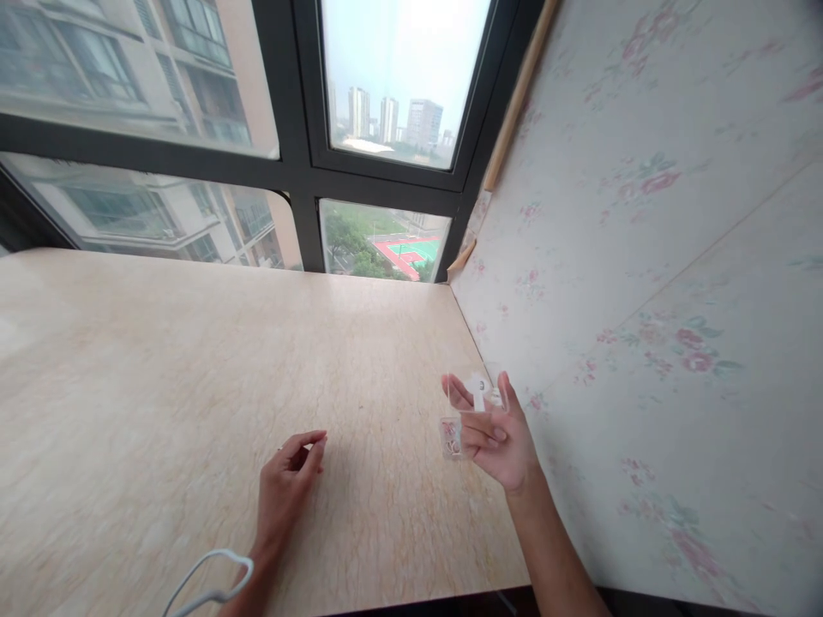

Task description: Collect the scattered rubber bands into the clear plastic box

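Observation:
Over the right part of the marble-patterned sill, my right hand (492, 437) is raised, palm up. Between its thumb and fingers it grips a thin clear plastic piece (459, 394) with a white part in its middle; the exact kind cannot be made out. Just behind and below that hand, a small clear box (451, 441) with reddish and white bits in it rests on the sill. My left hand (294, 458) is apart from both, at the sill's front middle. Its thumb and fingertips are pinched together, and whatever they hold, if anything, is hidden.
The pale sill (193, 360) runs back to a dark window frame (302, 171). A flowered wall (643, 300) rises close beside my right hand. A white cord (212, 591) loops by my left wrist. A peeling strip (463, 257) hangs at the far corner.

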Tool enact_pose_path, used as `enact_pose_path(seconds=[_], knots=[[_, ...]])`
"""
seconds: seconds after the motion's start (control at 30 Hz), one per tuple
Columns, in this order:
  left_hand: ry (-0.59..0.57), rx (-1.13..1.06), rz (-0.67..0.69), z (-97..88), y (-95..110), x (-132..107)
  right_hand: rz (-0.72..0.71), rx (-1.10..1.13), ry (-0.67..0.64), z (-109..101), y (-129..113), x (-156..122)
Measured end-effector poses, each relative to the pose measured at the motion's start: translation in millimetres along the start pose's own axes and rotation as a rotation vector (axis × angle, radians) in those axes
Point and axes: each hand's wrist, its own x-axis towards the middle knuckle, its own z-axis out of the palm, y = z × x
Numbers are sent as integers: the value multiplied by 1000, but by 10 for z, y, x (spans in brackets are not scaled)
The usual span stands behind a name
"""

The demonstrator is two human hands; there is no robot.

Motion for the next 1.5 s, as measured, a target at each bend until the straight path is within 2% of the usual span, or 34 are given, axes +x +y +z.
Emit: enact_pose_path(seconds=[0.1, 0.2, 0.3, 0.43, 0.57, 0.67, 0.8, 0.97, 1.03, 1.07, 1.13, 1.2, 1.27, 1.37, 1.43, 1.5], knots=[[24, 43, 91, 56, 88, -41, 52, 106, -45, 51, 126, -42], [16, 79, 303, 127, 349, -145, 112, 206, -91, 109, 237, -34], [-60, 72, 501, 163, 694, -256, 212, 319, -136, 219, 319, -32], [-181, 107, 613, 155, 1002, -306, 339, 395, -177, 375, 414, -47], [-266, 137, 637, 146, 1060, -276, 415, 427, -196, 425, 498, -49], [-278, 132, 681, 151, 1052, -277, 429, 431, -198, 392, 530, -67], [-324, 145, 737, 181, 1059, -332, 409, 422, -198, 312, 527, -130], [-320, 93, 715, 258, 1093, -379, 369, 312, -177, 261, 500, -198], [-330, 79, 707, 288, 1115, -375, 328, 209, -140, 253, 476, -235], [-338, 81, 703, 302, 1125, -367, 262, 129, -88, 242, 458, -261], [-345, 98, 692, 337, 1137, -341, 30, -113, 95, 190, 409, -333], [-348, 126, 673, 392, 1133, -305, -255, -458, 305, 89, 347, -426], [-365, 161, 654, 475, 1111, -267, -475, -848, 411, -59, 285, -526], [-435, 206, 658, 646, 1066, -226, -595, -1313, 329, -313, 216, -640], [-505, 220, 672, 775, 1043, -209, -559, -1475, 247, -462, 197, -671], [-574, 233, 692, 899, 1030, -188, -501, -1546, 208, -580, 195, -668]])
